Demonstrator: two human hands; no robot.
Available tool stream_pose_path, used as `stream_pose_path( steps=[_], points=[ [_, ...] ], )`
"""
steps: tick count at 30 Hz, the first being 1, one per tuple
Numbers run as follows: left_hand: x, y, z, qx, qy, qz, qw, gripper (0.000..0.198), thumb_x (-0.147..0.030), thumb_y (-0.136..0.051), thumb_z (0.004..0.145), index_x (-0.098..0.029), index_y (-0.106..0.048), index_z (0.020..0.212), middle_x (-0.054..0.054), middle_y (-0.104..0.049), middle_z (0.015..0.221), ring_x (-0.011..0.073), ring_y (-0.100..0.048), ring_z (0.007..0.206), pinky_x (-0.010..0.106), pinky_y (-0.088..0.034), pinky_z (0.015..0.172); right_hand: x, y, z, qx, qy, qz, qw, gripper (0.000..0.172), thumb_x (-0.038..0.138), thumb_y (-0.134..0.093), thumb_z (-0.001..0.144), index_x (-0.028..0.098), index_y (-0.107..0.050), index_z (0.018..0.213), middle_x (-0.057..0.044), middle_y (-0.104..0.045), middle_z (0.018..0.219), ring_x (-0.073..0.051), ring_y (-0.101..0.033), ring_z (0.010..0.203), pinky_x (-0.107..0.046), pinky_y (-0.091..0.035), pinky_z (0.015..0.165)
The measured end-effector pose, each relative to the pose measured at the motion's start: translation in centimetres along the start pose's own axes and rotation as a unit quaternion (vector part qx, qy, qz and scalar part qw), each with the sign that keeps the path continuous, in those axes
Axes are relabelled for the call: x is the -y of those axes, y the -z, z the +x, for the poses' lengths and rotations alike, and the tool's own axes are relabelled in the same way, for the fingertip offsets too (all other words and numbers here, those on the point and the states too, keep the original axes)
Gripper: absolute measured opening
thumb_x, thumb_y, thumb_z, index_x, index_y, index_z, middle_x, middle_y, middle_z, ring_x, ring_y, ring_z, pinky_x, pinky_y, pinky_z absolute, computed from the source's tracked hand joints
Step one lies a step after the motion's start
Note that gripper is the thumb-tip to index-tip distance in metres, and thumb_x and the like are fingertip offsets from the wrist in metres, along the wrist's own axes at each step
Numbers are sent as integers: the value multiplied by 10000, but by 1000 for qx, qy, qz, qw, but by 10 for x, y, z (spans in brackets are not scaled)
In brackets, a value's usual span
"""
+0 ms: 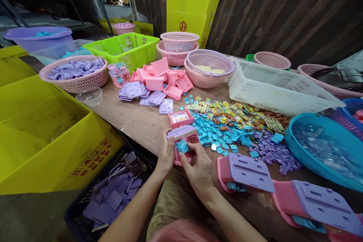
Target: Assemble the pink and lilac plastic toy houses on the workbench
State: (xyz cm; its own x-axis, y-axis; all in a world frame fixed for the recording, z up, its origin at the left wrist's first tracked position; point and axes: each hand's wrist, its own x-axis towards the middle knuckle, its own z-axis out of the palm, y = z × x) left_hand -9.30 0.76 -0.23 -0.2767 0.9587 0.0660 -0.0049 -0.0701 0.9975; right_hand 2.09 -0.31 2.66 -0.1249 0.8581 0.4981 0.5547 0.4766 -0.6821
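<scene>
Above my lap, my left hand [166, 149] grips the left side of a small pink toy house [178, 159] with a purple top. My right hand [200, 166] is on its right side, thumb and fingers closed around a light-blue plastic part [182, 146] at the house's front. Whether that part is fixed there I cannot tell. Just beyond lies an open pink box [180, 118] with a packet inside. Loose blue pieces [215, 132] spread to the right of my hands, beside purple pieces [272, 151]. Pink-and-purple toy houses [249, 172] stand at the right table edge.
Purple panels [133, 90] and pink shells [155, 83] are piled behind. Around them stand a pink basket of purple parts [73, 83], a green crate [144, 51], a white crate [272, 94] and a blue basin [295, 136]. A yellow carton [56, 147] and dark crate [73, 211] sit left, below table height.
</scene>
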Motion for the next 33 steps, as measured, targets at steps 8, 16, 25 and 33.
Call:
stream_pose_path(
  steps=[8, 16, 25, 33],
  points=[
    [8, 12, 2, 62, 13, -55, 996, 502, -471, -555, 812, -216, -435, 1227, 76, -500, 1289, 227, -467, 1195, 319, -393, 968, -6, -9, 2, -28, 88, -84, 992, 136, 256, -470, 894, 201, -515, 1010, -75, -609, 880, -225, -574, 853, -374, -494, 744],
    [12, 13, 3, 44, 9, -26, 999, 412, -453, -509, 846, -208, -483, 1175, 66, -547, 1219, 224, -490, 1158, 344, -378, 981, -1, -16, 11, -19, 114, -131, 985, 104, 144, -413, 888, 184, -509, 894, -78, -558, 829, -220, -506, 813, -381, -481, 766],
    [8, 13, 3, 77, 57, -29, 995, 556, -637, -436, 810, -229, -367, 1181, 74, -497, 1224, 198, -505, 1106, 337, -378, 978, -9, -19, 8, -48, 106, -88, 989, 110, 291, -461, 905, 190, -506, 908, -61, -566, 769, -216, -546, 777, -347, -478, 698],
    [4, 8, 1, 60, 69, -45, 995, 444, -565, -431, 849, -243, -375, 1150, 42, -545, 1126, 173, -559, 976, 313, -427, 895, -9, -21, 3, -63, 77, -123, 987, 171, 331, -474, 898, 191, -545, 832, -57, -592, 711, -209, -550, 699, -338, -413, 654]
  ],
)
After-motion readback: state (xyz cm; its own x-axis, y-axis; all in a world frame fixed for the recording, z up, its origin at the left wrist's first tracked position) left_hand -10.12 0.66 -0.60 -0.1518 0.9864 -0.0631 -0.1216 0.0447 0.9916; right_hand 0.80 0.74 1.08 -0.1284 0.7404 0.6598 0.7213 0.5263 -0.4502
